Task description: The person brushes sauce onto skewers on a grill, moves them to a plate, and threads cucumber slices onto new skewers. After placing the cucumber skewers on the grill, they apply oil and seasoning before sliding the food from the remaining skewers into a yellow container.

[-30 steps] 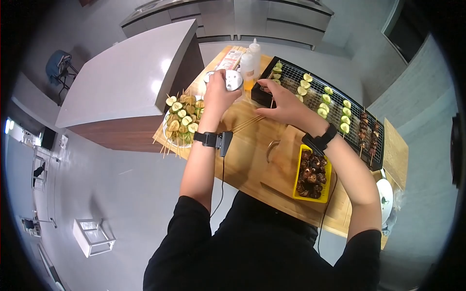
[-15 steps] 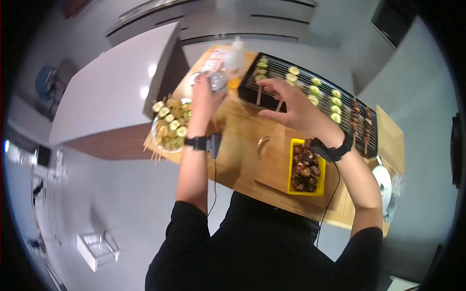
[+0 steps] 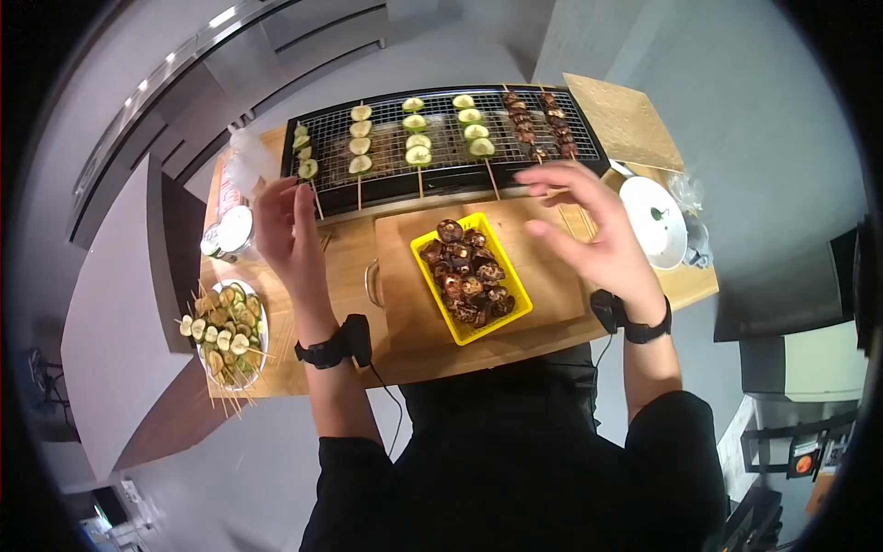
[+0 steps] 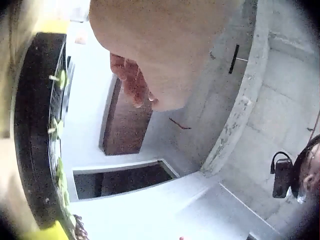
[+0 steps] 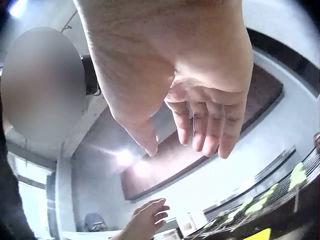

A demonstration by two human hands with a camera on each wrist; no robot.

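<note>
The left hand [image 3: 292,239] is raised with nothing in its grasp, right of a white-lidded jar [image 3: 235,227] and in front of the grill's left end. Over the wooden board [image 3: 405,317] and near the grill's front right edge, the right hand [image 3: 602,235] hangs with its fingers spread and holds nothing. Between the hands stands a yellow basket [image 3: 512,276] of dark brown mushrooms [image 3: 472,286]. In the right wrist view the right hand's [image 5: 175,65] fingers are extended; the left hand [image 5: 149,217] shows far below. The left wrist view shows part of the left hand [image 4: 160,45].
A black grill [image 3: 441,184] bears skewers of green slices [image 3: 418,147] and dark skewers [image 3: 521,120]. Skewered slices fill a plate [image 3: 263,342] at left. At right are a white bowl [image 3: 644,216] and a wooden panel [image 3: 625,120]. Squeeze bottles [image 3: 246,156] stand behind the jar.
The head view has turned, bringing the grill and basket toward the middle. The left hand has come away from the jars. The right hand remains raised and empty.
</note>
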